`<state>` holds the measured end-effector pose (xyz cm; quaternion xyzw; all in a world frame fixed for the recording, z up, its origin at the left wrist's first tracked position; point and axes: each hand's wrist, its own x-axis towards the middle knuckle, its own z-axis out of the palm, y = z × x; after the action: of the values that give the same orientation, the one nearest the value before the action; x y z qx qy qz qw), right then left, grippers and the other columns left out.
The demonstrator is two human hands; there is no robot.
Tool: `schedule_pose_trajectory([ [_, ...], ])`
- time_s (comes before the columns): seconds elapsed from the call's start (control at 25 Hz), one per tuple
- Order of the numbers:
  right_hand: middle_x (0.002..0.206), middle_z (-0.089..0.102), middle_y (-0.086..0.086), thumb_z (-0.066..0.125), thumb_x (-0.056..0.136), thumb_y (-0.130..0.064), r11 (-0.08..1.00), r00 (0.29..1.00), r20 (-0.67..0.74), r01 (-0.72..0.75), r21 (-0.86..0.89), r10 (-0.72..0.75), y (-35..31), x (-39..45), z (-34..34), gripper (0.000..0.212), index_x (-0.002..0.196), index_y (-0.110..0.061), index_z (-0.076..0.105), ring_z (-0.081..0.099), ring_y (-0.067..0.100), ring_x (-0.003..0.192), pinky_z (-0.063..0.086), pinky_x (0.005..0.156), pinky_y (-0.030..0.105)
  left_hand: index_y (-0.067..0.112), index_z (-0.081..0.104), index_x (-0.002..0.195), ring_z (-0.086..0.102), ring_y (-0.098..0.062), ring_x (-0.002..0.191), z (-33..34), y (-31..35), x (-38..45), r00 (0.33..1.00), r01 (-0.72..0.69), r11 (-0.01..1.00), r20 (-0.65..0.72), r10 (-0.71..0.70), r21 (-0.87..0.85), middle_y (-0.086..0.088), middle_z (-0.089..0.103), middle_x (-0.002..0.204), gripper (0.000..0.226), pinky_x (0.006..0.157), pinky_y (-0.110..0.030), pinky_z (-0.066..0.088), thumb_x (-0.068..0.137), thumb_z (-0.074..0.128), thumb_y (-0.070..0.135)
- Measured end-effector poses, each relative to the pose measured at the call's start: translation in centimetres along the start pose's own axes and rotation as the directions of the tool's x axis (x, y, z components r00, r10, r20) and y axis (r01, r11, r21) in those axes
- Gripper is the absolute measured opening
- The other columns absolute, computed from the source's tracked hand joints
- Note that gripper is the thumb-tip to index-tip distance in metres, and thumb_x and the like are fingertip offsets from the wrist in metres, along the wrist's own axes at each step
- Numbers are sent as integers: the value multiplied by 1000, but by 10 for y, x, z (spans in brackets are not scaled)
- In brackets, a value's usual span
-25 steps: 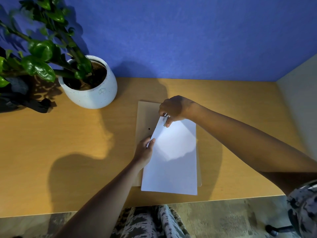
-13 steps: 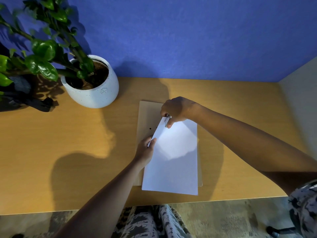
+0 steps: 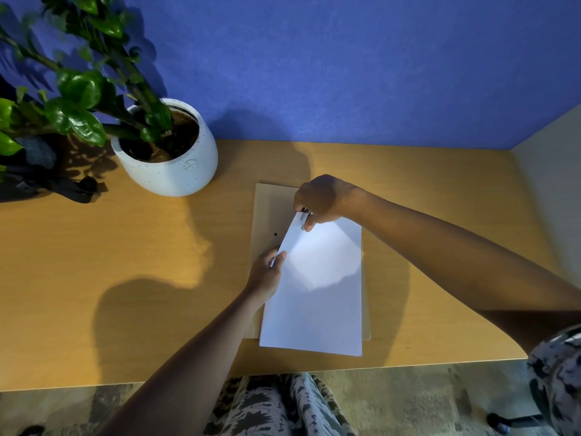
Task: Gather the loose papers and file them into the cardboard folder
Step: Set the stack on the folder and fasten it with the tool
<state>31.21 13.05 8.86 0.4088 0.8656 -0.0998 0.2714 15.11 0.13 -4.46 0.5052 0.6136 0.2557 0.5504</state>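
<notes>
Head view, the only one: papers (image 3: 317, 287) lie as one white stack on top of the cardboard folder (image 3: 270, 212), folder flat on the desk (image 3: 125, 247) near the front edge; stack overhangs the folder's near edge slightly; folder's left strip is bare, one dark punch hole (image 3: 275, 234) visible there.

Step in hand, as I read it: fastening or threading the stack's far-left corner to the folder; gathering looks done, no stray sheets on the desk.

Left hand (image 3: 267, 272) is pinched closed on the stack's left edge, lifting it so that the corner curls up off the folder; right hand (image 3: 323, 199) is at the stack's far corner, fingers closed round a small metallic piece (image 3: 304, 217), possibly a clip or fastener prong; too small to tell which.

Next move probably needs the corner held aligned over the hole while the right hand works the metal piece through or onto the sheets; risk is the stack skewing, since only one edge is held.

Potted plant (image 3: 169, 158) sits well apart, far left; not in the way.
</notes>
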Motion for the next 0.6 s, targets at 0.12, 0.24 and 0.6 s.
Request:
schedule_pose_trajectory([
  [0.12, 92, 74, -2, 71, 85, -41, 999, 1000, -2, 24, -25, -24, 0, 2, 1, 28, 95, -14, 73, 68, 23, 83, 52, 70, 30, 8, 62, 85, 40, -5, 54, 0, -1, 2, 1000, 22, 1000, -5, -22, -2, 12, 50, 61, 29, 56, -23, 31, 104, 48, 24],
  [0.24, 91, 74, -5, 71, 87, -38, 999, 999, 3, 40, -13, -40, 1, 3, 2, 23, 92, -15, 73, 67, 21, 81, 49, 67, 28, 19, 65, 88, 47, -2, 54, 0, 2, 1, 1000, 12, 1000, -5, -11, 6, 18, 58, 62, 24, 52, -14, 33, 104, 48, 25],
  [0.6, 93, 74, -3, 67, 90, -42, 999, 997, -66, 30, -45, -33, 2, 2, 9, 27, 94, -16, 72, 65, 24, 90, 54, 84, 37, 21, 59, 74, 39, -1, 44, 1, 0, 2, 1000, 23, 1000, -3, -23, -20, 15, 46, 49, 32, 45, -12, 27, 104, 48, 23],
])
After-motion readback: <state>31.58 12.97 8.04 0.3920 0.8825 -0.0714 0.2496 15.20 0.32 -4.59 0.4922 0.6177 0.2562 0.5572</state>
